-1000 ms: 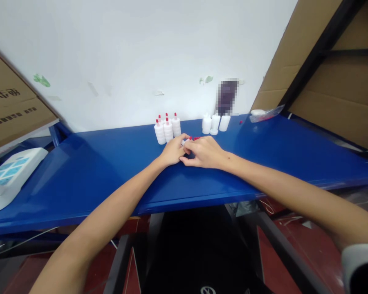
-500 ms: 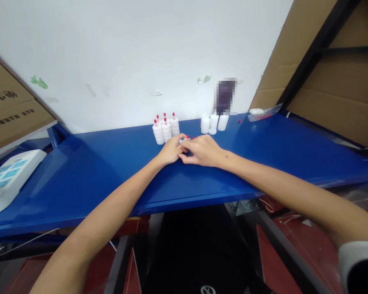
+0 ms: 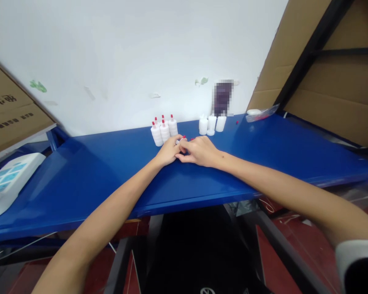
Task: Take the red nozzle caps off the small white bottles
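Keeps both hands together at the middle of the blue table (image 3: 110, 155), with fingers meeting over a small white bottle (image 3: 178, 142). Appears to grip the bottle in the left hand (image 3: 168, 152), with a red cap (image 3: 184, 137) poking up at its far side. Brings the right hand (image 3: 202, 150) in against it from the right, with fingers curled and thumb stretched toward the left hand. Cannot tell from here whether to call the right fingers clamped or merely resting, with the contact hidden

Shows little change over the last second: holds nearly the same joined pose, with a slight leftward drift of the whole view and a bit less red visible past the right knuckles. Suggests, as a judgement, fine fingertip work on this one bottle, not yet finished

Leaves five capped bottles (image 3: 164, 132) upright in a cluster, just far of the left hand. Leaves three bare bottles (image 3: 221, 123) upright farther right, with a short white piece (image 3: 211, 132) on their near side, and a stray red bit (image 3: 237, 122) near a clear bag (image 3: 262, 116) at far right
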`<state>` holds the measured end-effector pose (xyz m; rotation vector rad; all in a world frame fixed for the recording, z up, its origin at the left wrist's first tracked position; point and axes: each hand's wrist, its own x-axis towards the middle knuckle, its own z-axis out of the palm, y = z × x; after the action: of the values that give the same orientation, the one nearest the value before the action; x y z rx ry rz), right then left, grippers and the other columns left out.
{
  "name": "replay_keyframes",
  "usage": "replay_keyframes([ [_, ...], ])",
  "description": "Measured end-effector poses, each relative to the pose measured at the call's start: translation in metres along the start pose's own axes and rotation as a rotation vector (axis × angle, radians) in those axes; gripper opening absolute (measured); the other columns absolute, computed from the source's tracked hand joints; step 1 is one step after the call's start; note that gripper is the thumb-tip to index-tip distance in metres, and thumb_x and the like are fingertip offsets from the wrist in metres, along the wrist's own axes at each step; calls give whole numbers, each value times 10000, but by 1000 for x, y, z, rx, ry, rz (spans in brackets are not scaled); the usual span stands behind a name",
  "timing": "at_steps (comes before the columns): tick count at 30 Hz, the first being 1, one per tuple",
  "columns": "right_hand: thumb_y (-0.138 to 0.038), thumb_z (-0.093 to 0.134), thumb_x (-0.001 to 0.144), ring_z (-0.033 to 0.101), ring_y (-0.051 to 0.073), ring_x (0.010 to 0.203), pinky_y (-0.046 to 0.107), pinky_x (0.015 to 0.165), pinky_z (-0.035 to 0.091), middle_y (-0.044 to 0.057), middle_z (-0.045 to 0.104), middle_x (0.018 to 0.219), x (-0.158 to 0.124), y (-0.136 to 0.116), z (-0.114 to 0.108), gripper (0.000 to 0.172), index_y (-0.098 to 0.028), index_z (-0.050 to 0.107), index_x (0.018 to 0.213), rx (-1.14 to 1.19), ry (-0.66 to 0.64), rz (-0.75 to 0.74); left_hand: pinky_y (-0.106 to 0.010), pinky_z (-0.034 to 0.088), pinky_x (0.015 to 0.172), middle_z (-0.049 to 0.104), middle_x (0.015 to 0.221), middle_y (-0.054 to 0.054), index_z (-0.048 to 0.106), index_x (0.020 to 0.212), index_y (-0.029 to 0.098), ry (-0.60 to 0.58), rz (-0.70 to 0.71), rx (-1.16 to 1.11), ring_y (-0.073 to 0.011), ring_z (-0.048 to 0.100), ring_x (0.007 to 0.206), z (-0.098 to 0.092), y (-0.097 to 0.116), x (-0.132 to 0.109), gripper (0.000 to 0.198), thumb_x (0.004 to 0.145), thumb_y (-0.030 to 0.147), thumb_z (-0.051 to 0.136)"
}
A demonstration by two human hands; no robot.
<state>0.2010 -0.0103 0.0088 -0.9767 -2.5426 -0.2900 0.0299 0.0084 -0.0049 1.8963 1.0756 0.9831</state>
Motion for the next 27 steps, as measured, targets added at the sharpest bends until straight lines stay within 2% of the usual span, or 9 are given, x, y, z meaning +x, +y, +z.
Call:
replay_keyframes([
  [5, -429, 503, 1002, 560, 170, 612, 301, 592, 226, 47, 719, 732, 0, 7, 0, 325, -195, 726, 965, 72, 19, 37, -217, 422, 586, 580, 656, 18, 570, 807, 150, -16, -22, -32, -107, 538, 597, -2, 4, 2, 247, 945, 343, 498],
  [9, -394, 519, 984, 560, 160, 636, 286, 602, 261, 35, 703, 731, 0, 21, -6, 281, -193, 715, 985, 151, 70, 160, -189, 395, 488, 532, 631, 29, 554, 829, 166, 17, -145, -61, -83, 495, 510, -1, 8, 2, 261, 1001, 328, 444],
  [12, -395, 474, 995, 534, 156, 616, 285, 615, 289, 18, 663, 684, -1, 33, -10, 300, -182, 684, 1005, 245, 143, 239, -181, 371, 441, 528, 615, 33, 578, 884, 166, 28, -173, -86, -78, 487, 470, -2, 8, 1, 252, 1011, 348, 460],
  [16, -291, 420, 979, 499, 153, 595, 289, 629, 313, -8, 605, 658, -4, 43, -12, 239, -181, 623, 1041, 384, 188, 221, -185, 395, 447, 499, 591, 48, 614, 913, 154, 29, -115, -78, -71, 493, 430, -5, 7, 0, 260, 1008, 358, 484],
  [20, -217, 400, 931, 476, 158, 611, 303, 634, 304, -1, 559, 676, -4, 45, -11, 170, -199, 556, 868, 427, 189, 185, -196, 389, 439, 518, 606, 50, 604, 904, 159, 24, -29, 3, -71, 500, 405, -5, 10, -6, 290, 998, 412, 501],
  [24, -356, 378, 1010, 460, 147, 593, 305, 634, 302, -9, 525, 628, -4, 42, -12, 315, -215, 481, 747, 491, 159, 172, -193, 396, 481, 530, 597, 52, 591, 879, 160, -3, 96, 179, -71, 490, 437, -2, 17, -14, 308, 965, 454, 556],
  [27, -474, 424, 1021, 480, 140, 601, 293, 627, 315, -15, 555, 649, -5, 39, -12, 366, -206, 521, 791, 554, 124, 136, -195, 386, 472, 531, 597, 52, 593, 908, 161, -49, 100, 115, -74, 487, 436, 1, 20, -15, 300, 940, 459, 585],
])
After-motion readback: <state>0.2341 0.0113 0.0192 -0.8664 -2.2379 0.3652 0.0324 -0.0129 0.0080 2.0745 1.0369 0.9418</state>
